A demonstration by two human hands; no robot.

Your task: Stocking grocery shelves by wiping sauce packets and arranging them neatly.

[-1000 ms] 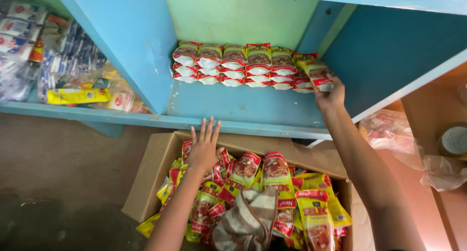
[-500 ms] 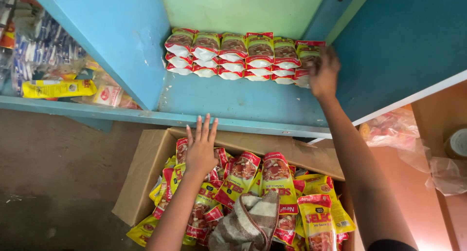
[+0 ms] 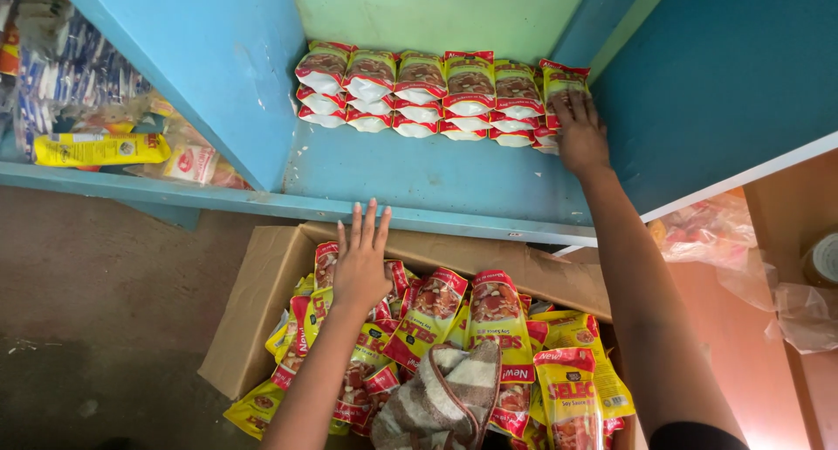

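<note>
My right hand (image 3: 580, 134) reaches into the blue shelf (image 3: 454, 184) and rests flat on the rightmost stack of red, white and yellow food packets (image 3: 436, 94), which stand in a row against the green back wall. My left hand (image 3: 360, 262) hovers with fingers straight and spread above a cardboard box (image 3: 253, 310) on the floor. It holds nothing. The box is full of loose red and yellow packets (image 3: 489, 328), and a brown and cream striped cloth (image 3: 445, 398) lies on top of them near me.
The shelf compartment to the left holds a yellow packet (image 3: 100, 149) and several clear-wrapped goods (image 3: 78, 75). Crumpled clear plastic bags (image 3: 724, 240) lie on a reddish surface at the right. A grey concrete floor (image 3: 105, 310) lies left of the box.
My right hand has slid from the right end of the row up onto the last stack. The view has moved closer to the shelf. My left hand stays spread over the box.
</note>
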